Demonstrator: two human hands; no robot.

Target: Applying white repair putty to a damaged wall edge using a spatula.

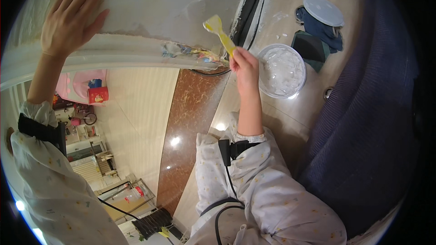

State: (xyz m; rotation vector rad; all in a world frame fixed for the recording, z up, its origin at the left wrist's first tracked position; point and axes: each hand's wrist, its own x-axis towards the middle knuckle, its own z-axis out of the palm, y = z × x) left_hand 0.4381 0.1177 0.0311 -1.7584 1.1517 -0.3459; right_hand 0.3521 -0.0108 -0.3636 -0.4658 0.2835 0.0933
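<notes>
My left hand (75, 18) lies with fingers stretched out against a large pale grey panel (150, 7), near its rounded white edge. In my right hand (245, 68) is a small yellow scraper (222, 36), held by its handle, with its flared, whitish blade up over the panel's near corner. Whether the blade touches the panel I cannot tell. Just right of this hand stands a round white bucket (300, 86) with clear, whitish ice-like pieces (282, 70) in it. Along the panel's edge, below the scraper, runs a torn, multicoloured patch (193, 53).
A round pale lid (323, 11) rests on dark blue cloth (320, 31) beside a dark green box (310, 47). Ribbed dark purple fabric (359, 122) hangs along the right. White crumbs lie near a black strip (252, 7). A brown marble band (188, 109) crosses the floor; room furnishings show lower left.
</notes>
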